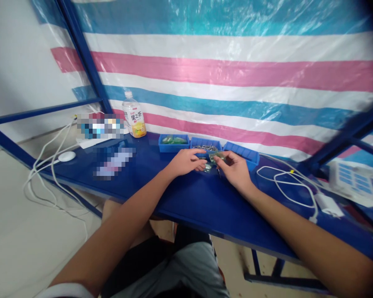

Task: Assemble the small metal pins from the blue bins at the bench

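Head view: I see the right hand (238, 169) pinching a small greenish packet (216, 157) between its fingers, the left hand's (184, 162) loosely curled nearby, grip unclear, above the blue tabletop (202, 203), three blue bins (174, 148) just beyond, then striped sheeting (220, 99).

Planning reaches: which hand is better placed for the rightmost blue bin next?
Probably the right hand: it's just in front of the rightmost blue bin, though it holds a greenish item. The left hand is farther away.

The striped sheeting (224, 74) looks glossy plastic, the bins (174, 148) smooth plastic.
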Demonstrator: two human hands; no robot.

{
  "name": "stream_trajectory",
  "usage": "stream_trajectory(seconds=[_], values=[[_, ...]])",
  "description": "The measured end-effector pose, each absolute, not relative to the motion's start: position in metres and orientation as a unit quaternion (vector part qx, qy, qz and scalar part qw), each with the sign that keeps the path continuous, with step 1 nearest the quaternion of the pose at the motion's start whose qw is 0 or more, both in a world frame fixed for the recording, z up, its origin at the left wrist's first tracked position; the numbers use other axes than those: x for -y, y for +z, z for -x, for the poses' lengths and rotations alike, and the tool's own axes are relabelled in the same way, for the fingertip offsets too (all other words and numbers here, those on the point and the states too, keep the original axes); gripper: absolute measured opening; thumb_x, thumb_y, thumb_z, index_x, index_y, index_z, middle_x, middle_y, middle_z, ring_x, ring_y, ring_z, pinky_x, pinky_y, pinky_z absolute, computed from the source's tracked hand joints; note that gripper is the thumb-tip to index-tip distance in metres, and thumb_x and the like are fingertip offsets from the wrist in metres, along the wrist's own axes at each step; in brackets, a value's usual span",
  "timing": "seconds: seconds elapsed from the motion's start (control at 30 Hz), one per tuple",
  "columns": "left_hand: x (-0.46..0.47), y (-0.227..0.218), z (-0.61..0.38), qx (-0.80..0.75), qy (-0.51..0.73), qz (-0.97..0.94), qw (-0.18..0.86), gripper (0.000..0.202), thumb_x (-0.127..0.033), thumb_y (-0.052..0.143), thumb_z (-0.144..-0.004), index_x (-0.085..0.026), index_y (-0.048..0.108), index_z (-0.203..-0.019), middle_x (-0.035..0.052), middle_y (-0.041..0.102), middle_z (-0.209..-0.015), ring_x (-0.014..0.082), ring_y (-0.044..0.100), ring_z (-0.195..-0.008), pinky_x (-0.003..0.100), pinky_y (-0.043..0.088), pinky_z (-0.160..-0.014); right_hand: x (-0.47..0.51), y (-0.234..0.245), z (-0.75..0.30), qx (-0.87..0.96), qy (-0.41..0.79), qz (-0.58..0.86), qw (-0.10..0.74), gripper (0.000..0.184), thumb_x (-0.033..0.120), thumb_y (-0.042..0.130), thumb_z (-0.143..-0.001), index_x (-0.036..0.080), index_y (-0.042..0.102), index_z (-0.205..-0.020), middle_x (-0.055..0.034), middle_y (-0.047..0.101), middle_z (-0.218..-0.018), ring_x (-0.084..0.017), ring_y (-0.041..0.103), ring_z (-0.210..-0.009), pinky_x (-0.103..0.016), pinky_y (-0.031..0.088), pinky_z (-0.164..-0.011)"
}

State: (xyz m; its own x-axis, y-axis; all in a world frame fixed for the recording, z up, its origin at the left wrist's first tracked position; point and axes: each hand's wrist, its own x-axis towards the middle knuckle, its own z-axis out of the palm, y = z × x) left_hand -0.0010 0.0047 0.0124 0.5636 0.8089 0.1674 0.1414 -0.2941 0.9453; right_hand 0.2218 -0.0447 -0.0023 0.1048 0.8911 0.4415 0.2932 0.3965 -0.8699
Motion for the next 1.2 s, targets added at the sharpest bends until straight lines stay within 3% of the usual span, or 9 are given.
stream_trajectory(seconds=[0.2, 0.33, 0.47, 0.63, 0.73, 0.87, 0.93, 1.07, 1.2], values=[[-0.004, 0.007, -0.006, -0.278, 0.364, -0.72, 0.522, 0.064, -0.047, 0.077, -0.096, -0.017, 0.062, -0.15, 0.015, 0.082, -0.113, 0.0269, 0.081, -0.102, 0.042, 0.063, -0.096, 0.051, 0.001, -0.221, 0.765, 0.11, 0.402, 0.49, 0.011, 0.031, 0.074, -0.094, 0.026, 0.073, -0.103, -0.0084, 0.074, -0.108, -0.028, 0.071, -0.103, -0.048, 0.061, -0.093], [-0.006, 0.009, -0.001, -0.284, 0.373, -0.724, 0.506, 0.068, -0.044, 0.082, -0.091, -0.017, 0.063, -0.15, 0.0137, 0.082, -0.114, 0.0282, 0.079, -0.105, 0.041, 0.062, -0.096, 0.056, 0.005, -0.217, 0.8, 0.079, 0.375, 0.462, 0.023, 0.028, 0.077, -0.093, 0.028, 0.074, -0.116, -0.0096, 0.076, -0.123, -0.032, 0.069, -0.119, -0.056, 0.056, -0.107], [-0.011, 0.01, 0.001, -0.295, 0.391, -0.704, 0.514, 0.075, -0.036, 0.085, -0.088, -0.018, 0.057, -0.154, 0.013, 0.082, -0.11, 0.0272, 0.078, -0.101, 0.04, 0.062, -0.09, 0.055, 0.001, -0.216, 0.755, 0.201, 0.387, 0.489, 0.044, 0.036, 0.081, -0.092, 0.029, 0.067, -0.133, -0.0093, 0.075, -0.131, -0.029, 0.073, -0.12, -0.053, 0.057, -0.11], [-0.012, 0.014, 0.001, -0.292, 0.401, -0.682, 0.537, 0.075, -0.023, 0.084, -0.086, -0.015, 0.055, -0.155, 0.0141, 0.081, -0.108, 0.0224, 0.078, -0.092, 0.035, 0.06, -0.084, 0.048, -0.005, -0.214, 0.669, 0.255, 0.394, 0.577, 0.05, 0.043, 0.084, -0.088, 0.026, 0.066, -0.132, -0.0111, 0.072, -0.128, -0.028, 0.072, -0.116, -0.047, 0.063, -0.101], [-0.011, 0.016, 0.002, -0.278, 0.395, -0.683, 0.548, 0.079, -0.024, 0.085, -0.086, -0.016, 0.052, -0.157, 0.0122, 0.081, -0.103, 0.0206, 0.077, -0.087, 0.032, 0.058, -0.079, 0.045, -0.007, -0.215, 0.638, 0.297, 0.407, 0.582, 0.055, 0.046, 0.086, -0.085, 0.026, 0.066, -0.133, -0.0093, 0.072, -0.119, -0.026, 0.071, -0.109, -0.043, 0.064, -0.092], [-0.01, 0.014, 0.002, -0.28, 0.368, -0.715, 0.525, 0.081, -0.032, 0.086, -0.087, -0.019, 0.051, -0.159, 0.0055, 0.079, -0.089, 0.0194, 0.075, -0.077, 0.03, 0.056, -0.073, 0.044, -0.007, -0.218, 0.649, 0.328, 0.415, 0.546, 0.033, 0.048, 0.085, -0.086, 0.025, 0.078, -0.109, -0.0053, 0.073, -0.104, -0.022, 0.071, -0.093, -0.039, 0.062, -0.085], [-0.012, 0.012, 0.002, -0.279, 0.373, -0.711, 0.526, 0.08, -0.032, 0.087, -0.086, -0.019, 0.054, -0.157, 0.007, 0.08, -0.092, 0.0203, 0.076, -0.081, 0.032, 0.058, -0.076, 0.044, -0.006, -0.219, 0.643, 0.337, 0.414, 0.549, 0.028, 0.048, 0.086, -0.085, 0.024, 0.079, -0.098, -0.0043, 0.074, -0.101, -0.02, 0.07, -0.085, -0.037, 0.061, -0.081], [-0.018, 0.007, 0.001, -0.271, 0.401, -0.704, 0.519, 0.052, -0.028, 0.088, -0.084, -0.016, 0.072, -0.131, 0.0129, 0.081, -0.108, 0.0228, 0.078, -0.097, 0.038, 0.061, -0.091, 0.043, -0.004, -0.22, 0.591, 0.376, 0.428, 0.572, 0.03, 0.049, 0.088, -0.083, 0.025, 0.079, -0.098, -0.0024, 0.076, -0.093, -0.018, 0.069, -0.073, -0.035, 0.06, -0.073], [-0.022, 0.004, 0.001, -0.276, 0.41, -0.714, 0.496, 0.032, -0.026, 0.086, -0.084, -0.014, 0.076, -0.112, 0.0126, 0.082, -0.105, 0.0222, 0.078, -0.095, 0.04, 0.062, -0.093, 0.043, -0.002, -0.22, 0.575, 0.4, 0.428, 0.571, 0.037, 0.051, 0.091, -0.079, 0.024, 0.078, -0.1, -0.0025, 0.077, -0.09, -0.018, 0.069, -0.069, -0.035, 0.061, -0.07]])
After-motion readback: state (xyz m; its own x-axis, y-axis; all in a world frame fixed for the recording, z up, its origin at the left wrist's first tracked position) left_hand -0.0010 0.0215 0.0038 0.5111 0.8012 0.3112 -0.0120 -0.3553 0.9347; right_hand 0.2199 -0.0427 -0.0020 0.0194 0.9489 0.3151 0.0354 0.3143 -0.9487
